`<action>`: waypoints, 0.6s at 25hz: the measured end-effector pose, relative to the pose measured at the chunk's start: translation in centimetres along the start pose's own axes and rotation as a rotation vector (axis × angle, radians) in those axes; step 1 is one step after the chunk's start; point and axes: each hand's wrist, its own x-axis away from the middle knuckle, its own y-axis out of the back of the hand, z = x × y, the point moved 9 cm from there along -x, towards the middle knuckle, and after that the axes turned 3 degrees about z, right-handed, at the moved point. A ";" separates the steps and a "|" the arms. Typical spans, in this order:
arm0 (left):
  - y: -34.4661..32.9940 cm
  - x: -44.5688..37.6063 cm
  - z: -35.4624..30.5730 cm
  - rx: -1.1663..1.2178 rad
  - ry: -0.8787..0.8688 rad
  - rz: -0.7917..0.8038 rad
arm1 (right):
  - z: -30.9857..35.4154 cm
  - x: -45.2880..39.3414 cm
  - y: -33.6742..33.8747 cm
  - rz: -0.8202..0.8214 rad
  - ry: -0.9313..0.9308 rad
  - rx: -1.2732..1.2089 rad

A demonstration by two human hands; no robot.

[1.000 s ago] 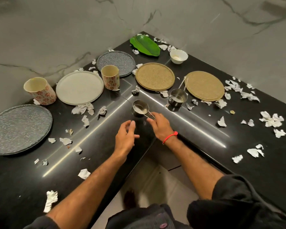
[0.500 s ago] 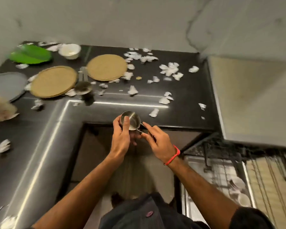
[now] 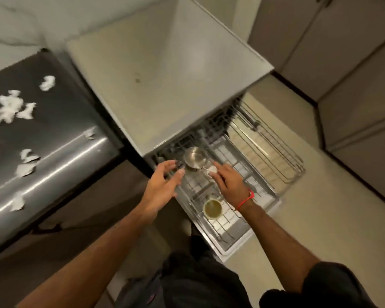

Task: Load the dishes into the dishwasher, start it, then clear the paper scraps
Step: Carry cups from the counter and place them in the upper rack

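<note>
A small steel measuring cup (image 3: 195,160) hangs over the pulled-out dishwasher rack (image 3: 222,227), near the machine's opening. My right hand (image 3: 228,181), with a red band at the wrist, pinches the cup's thin handle. My left hand (image 3: 163,187) is just left of the cup with fingers spread, its fingertips close to the cup's side but holding nothing. A white cup (image 3: 212,209) with a dark inside stands in the rack below my right wrist. The white dishwasher (image 3: 165,81) has a flat top. White paper scraps (image 3: 10,108) lie on the black counter (image 3: 60,156) to the left.
A second wire rack (image 3: 273,150) sticks out further right over the beige floor (image 3: 320,207). Beige cabinet doors (image 3: 353,70) close off the right side. The view is blurred by motion.
I have turned right from the counter to the open dishwasher, carrying the steel cup by its handle in my right hand. My left hand has let go of the cup's bowl.
</note>
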 end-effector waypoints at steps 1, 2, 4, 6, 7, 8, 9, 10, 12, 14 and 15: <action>-2.8 -1.3 -0.4 -0.065 0.007 0.071 | -3.7 0.1 1.4 -0.032 -0.095 -0.015; -5.8 -2.7 -0.8 -0.125 0.011 0.142 | -7.5 0.1 2.9 -0.077 -0.191 -0.026; -10.7 -4.9 -1.7 -0.241 0.011 0.248 | -14.2 0.1 5.0 -0.171 -0.379 -0.082; -15.1 -6.8 -2.5 -0.325 0.013 0.330 | -20.0 0.1 6.2 -0.231 -0.569 -0.172; -17.0 -7.8 -2.8 -0.357 0.014 0.361 | -22.7 0.0 6.5 -0.243 -0.653 -0.210; -18.5 -8.6 -3.0 -0.384 0.012 0.385 | -24.9 -0.1 6.6 -0.250 -0.716 -0.238; -19.7 -9.4 -3.1 -0.404 0.008 0.402 | -26.8 -0.2 6.6 -0.252 -0.765 -0.259; -20.6 -10.0 -3.1 -0.414 0.009 0.415 | -28.4 -0.3 6.5 -0.248 -0.811 -0.272; -21.7 -11.1 -2.6 -0.426 0.014 0.424 | -31.0 -0.7 5.8 -0.190 -0.875 -0.253; -21.7 -11.6 -1.9 -0.452 0.020 0.428 | -32.7 -1.2 4.4 -0.089 -0.897 -0.216; -21.6 -11.8 -1.4 -0.464 0.030 0.428 | -33.3 -1.5 3.8 -0.049 -0.895 -0.210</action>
